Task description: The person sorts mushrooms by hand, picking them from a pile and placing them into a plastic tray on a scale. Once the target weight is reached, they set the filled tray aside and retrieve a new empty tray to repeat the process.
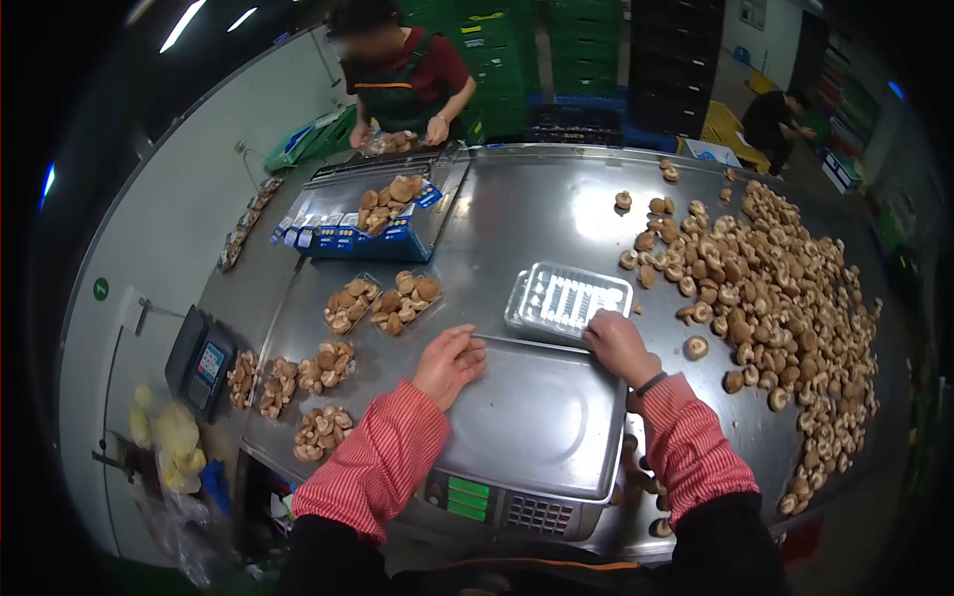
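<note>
A stack of clear plastic trays point(568, 300) lies on the steel table just beyond the scale. My right hand point(618, 348) is closed on the near right corner of the top tray; its fingertips are partly hidden. Over the left edge of the scale, my left hand point(452, 366) is held with its fingers apart and nothing in them. Between my forearms is the bare metal pan of the weighing scale point(532, 412), with a green display and a keypad on its front.
Loose shiitake mushrooms point(770, 288) are heaped on the right. Filled mushroom trays point(405, 301) stand on the left, near a blue-sided wrapping machine point(373, 238). Across the table, a co-worker point(407, 84) holds a tray of mushrooms. A dark touchscreen terminal point(204, 363) stands far left.
</note>
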A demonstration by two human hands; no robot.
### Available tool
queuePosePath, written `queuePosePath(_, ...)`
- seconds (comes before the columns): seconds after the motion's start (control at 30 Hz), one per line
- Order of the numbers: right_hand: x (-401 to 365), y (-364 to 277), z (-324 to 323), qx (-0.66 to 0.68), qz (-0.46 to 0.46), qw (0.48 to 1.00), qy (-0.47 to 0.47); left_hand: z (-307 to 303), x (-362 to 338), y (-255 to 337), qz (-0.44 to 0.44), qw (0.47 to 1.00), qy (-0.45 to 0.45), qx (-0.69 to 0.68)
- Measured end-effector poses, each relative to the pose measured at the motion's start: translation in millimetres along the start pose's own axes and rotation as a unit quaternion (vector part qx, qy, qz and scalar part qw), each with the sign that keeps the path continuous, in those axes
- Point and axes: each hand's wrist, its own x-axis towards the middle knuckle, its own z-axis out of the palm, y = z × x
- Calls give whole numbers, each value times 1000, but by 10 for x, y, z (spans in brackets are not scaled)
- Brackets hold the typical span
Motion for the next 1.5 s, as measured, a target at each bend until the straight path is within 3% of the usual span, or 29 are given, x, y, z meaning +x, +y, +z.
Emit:
queuePosePath(0.2,34,49,124,-90,-60,993,36,-88,-127,-92,0,1000,-2,-2)
queuePosePath(0.4,-179,-807,-317,-55,-190,970,139,356,-276,-74,-27,994,-101,-10)
queuePosePath(0.47,-522,-1075,-353,-52,-191,974,109,536,-213,-71,-20,991,-132,13)
queuePosePath(0.53,-844,-1191,-467,-10,-121,987,104,739,-124,-175,-18,984,-151,97)
queuePosePath(0.67,-1422,-902,-1114,-125,144,963,190,1417,-119,-551,-82,929,-271,240)
queuePosePath(0.7,-1643,-627,-1108,-56,207,967,136,1656,-134,-711,-97,910,-315,250)
queuePosePath(0.73,-1844,-525,-1260,132,308,941,47,1905,-131,-886,-111,889,-359,260)
queuePosePath(0.77,-2099,-193,-1196,271,345,899,9,2117,-71,-1103,-109,868,-408,263)
queuePosePath(0.8,-2277,-109,-1370,456,384,803,-2,2308,14,-1318,-108,844,-455,264)
queuePosePath(0.83,-2535,44,-1488,479,420,770,43,2515,75,-1466,-98,833,-457,297)
queuePosePath(0.87,-2762,192,-1600,421,449,776,141,2727,142,-1593,-88,822,-457,328)
queuePosePath(0.9,-3035,424,-1652,363,509,737,259,2894,234,-1707,-78,811,-456,358)
queuePosePath(0.97,-3767,1178,-1730,237,517,739,360,3138,540,-1990,-35,779,-423,461)
queuePosePath(1.07,-4390,1876,-1871,-77,548,761,339,3481,1052,-2391,52,746,-398,532)
queuePosePath(1.13,-4288,1953,-1949,-169,554,755,306,3661,1381,-2627,146,729,-386,547)
queuePosePath(1.17,-4168,1960,-1982,-214,555,751,287,3775,1548,-2688,119,709,-355,598)
queuePosePath(1.2,-3945,1854,-2088,-176,592,749,240,3898,1633,-2709,122,701,-343,613)
queuePosePath(1.27,-3785,2054,-1922,-131,524,772,336,4085,1718,-2720,126,686,-318,642)
queuePosePath(1.3,-3704,2117,-1909,-92,511,787,332,4212,1620,-2669,120,681,-302,656)
queuePosePath(1.43,-3404,2445,-1763,3,481,818,316,4385,1469,-2578,132,639,-328,683)
queuePosePath(1.5,-3183,2499,-1679,37,463,828,314,4314,1489,-2765,195,648,-392,624)
